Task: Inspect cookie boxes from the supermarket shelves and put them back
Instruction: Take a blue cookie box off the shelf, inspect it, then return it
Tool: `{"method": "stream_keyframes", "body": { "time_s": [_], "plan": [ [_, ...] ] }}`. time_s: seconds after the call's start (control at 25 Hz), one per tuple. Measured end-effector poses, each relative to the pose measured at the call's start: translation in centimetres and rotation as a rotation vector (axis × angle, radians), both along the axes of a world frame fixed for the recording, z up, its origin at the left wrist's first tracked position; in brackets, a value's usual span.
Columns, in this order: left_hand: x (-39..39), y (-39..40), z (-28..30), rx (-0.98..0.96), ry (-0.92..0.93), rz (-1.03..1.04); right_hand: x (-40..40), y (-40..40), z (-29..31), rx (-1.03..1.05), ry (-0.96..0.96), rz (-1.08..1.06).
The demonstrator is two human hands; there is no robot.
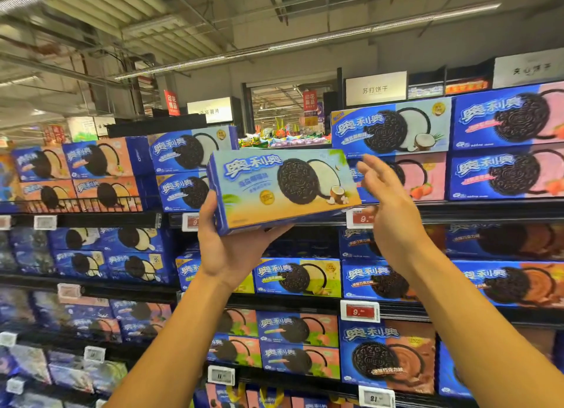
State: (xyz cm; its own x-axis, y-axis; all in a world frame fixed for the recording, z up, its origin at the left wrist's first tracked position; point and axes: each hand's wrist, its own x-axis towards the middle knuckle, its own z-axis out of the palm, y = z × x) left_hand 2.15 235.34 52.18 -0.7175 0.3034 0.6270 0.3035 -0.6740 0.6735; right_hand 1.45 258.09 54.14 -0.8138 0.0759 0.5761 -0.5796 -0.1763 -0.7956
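Light-blue cookie box (282,187) held up in front of top shelf (488,212), tilted, left end lower, front face toward camera. Left hand (232,248) under box's lower-left corner: palm supports bottom edge, thumb curled up over left end, fingers wrapped beneath. Right hand (387,206) just beside box's right end, fingers spread and relaxed, holding nothing; contact with box cannot be told. Behind box: gap in top-shelf row, coconut boxes (390,128) right of gap, pink strawberry boxes (506,145) further right. Red price tag (361,218) on shelf edge, partly hidden by right hand.
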Motion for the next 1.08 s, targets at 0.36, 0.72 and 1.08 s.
{"method": "stream_keyframes", "body": {
  "time_s": [0.36, 0.72, 1.08],
  "plan": [
    [-3.1, -0.9, -1.5, 0.003, -0.009, -0.232, -0.7, 0.8, -1.8, -0.012, 0.005, 0.192],
    [-3.2, -0.9, -2.4, 0.054, -0.141, 0.041, 0.1, 2.0, -2.7, -0.114, 0.032, 0.101],
    [-2.9, -1.5, -2.7, 0.048, -0.152, 0.025, 0.1, 2.0, -3.4, -0.093, 0.037, 0.129]
  ]
}}
